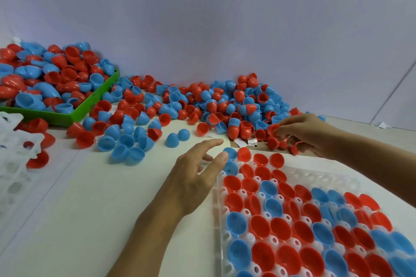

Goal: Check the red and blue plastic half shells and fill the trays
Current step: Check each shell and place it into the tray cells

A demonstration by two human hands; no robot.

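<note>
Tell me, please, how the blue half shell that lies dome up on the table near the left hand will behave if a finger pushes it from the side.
The blue half shell rests on its open rim, so it would probably slide, not roll. It looks thin and hollow, so likely very light. Its smooth dome may slip from the left hand.

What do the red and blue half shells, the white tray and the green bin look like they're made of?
Red and blue half shells: smooth, slightly glossy moulded plastic, going by the soft highlights. White tray: thin translucent plastic, apparently formed into cups. Green bin: opaque, matte, rigid plastic, probably.
</note>
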